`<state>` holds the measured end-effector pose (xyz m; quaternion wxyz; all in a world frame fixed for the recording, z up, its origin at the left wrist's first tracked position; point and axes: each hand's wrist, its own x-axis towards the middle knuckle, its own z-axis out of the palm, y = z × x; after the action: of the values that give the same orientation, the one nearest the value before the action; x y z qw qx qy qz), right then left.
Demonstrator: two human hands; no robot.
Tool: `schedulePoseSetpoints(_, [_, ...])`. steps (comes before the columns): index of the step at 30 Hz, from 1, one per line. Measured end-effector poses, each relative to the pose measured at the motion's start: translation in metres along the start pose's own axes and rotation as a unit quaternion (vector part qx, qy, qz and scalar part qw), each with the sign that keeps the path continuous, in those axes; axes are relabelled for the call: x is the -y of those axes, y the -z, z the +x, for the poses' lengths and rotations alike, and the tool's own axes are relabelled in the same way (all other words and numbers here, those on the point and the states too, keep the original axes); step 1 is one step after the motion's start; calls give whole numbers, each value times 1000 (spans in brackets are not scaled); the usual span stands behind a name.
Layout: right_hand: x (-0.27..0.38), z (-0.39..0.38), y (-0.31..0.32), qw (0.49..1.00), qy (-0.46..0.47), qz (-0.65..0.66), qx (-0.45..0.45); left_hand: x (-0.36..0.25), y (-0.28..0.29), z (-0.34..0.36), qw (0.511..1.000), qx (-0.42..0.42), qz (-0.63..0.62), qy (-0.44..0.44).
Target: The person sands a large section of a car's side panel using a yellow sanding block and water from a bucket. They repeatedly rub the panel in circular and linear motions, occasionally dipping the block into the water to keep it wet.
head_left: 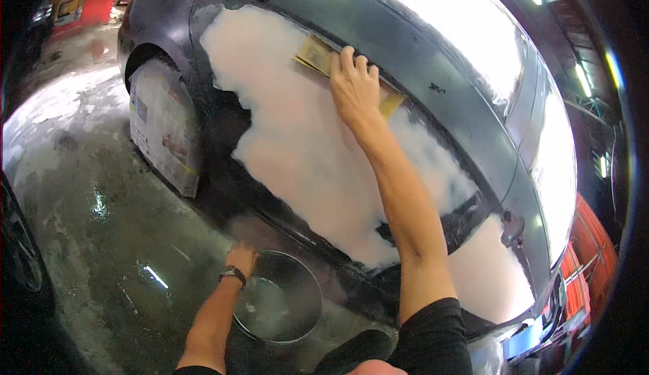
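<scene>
Wheel cover (162, 128): printed paper near ten o'clock, low on the dark car (412, 57).
Left hand (242, 259): between seven and eight o'clock, at the bucket's upper-left rim; its fingers are too blurred to tell how far they spread or whether they grip anything.
Bucket (307, 301): black and round, between six and seven o'clock, on the wet floor (101, 267).
Large patch (291, 138): pale pink, probably filler, stretching from eleven o'clock toward five; broad and already even-looking, so smoothing seems well along, though its ragged, cloudy borders look unfinished.
Abrasive sheet (313, 54): yellow, apparently sandpaper, near twelve o'clock against the patch's upper edge, showing on both sides of the right hand (355, 88).
Right hand: just past twelve, fingers bunched and curled down over the sheet, holding it.
Rear patch (490, 273): pale, at four o'clock, untouched by either hand; whether it is finished, I cannot tell.
</scene>
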<state>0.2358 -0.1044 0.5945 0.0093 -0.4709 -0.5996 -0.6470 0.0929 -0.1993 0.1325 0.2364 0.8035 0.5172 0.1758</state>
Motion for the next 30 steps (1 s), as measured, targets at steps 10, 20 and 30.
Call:
schedulePoseSetpoints(10, [-47,-84,26,998,43,39,-35,23,-26,12,997,-53,-8,-49])
schedulePoseSetpoints(20, [-87,-167,30,995,55,62,-48,3,3,-4,997,-56,-17,-56])
schedulePoseSetpoints(30, [-100,-194,30,996,33,71,-46,32,-28,3,990,-105,25,-86])
